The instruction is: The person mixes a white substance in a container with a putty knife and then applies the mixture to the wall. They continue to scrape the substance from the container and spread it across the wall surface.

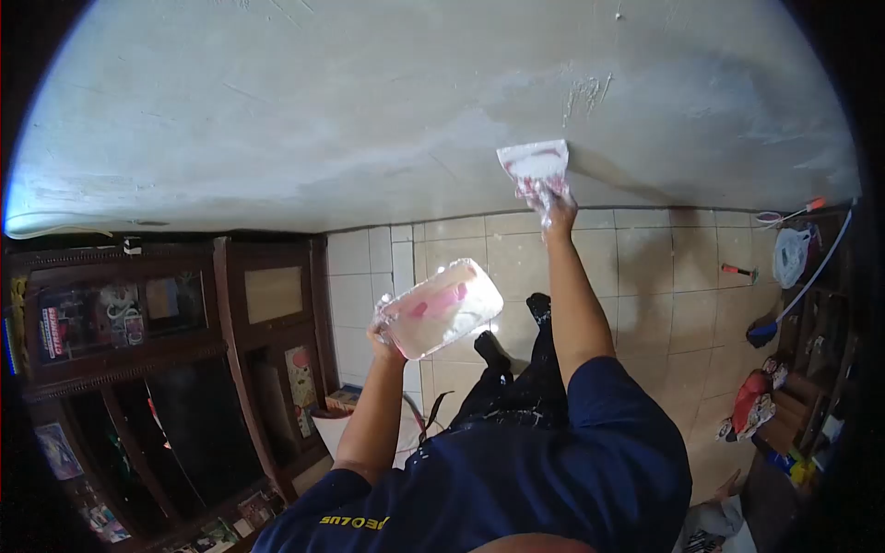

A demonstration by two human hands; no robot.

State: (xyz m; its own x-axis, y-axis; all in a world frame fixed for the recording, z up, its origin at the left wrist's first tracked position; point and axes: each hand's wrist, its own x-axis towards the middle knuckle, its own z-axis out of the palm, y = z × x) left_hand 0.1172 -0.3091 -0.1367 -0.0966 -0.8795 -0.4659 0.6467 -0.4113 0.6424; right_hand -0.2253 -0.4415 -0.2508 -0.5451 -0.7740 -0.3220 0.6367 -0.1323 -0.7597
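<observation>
My left hand (384, 341), smeared with white, grips one end of a pinkish rectangular tub (448, 300). White putty coats the inside of the tub, with pink plastic showing through. In my right hand (557, 212) is a wide putty knife (535, 164), its blade loaded with white paste. The blade overlaps the lower part of a grey wall (369, 120) in this view. White paste also sticks to the right fingers. Above the knife, the wall carries a rough scraped patch (586, 92) and smeared lighter streaks.
A dark wooden cabinet (226, 304) with glass doors stands on the left. Tiled floor (636, 318) lies below the wall. On the right are a hammer-like tool (737, 271), a white plastic bag (791, 256), a blue-headed brush (763, 332) and red cloth (753, 405).
</observation>
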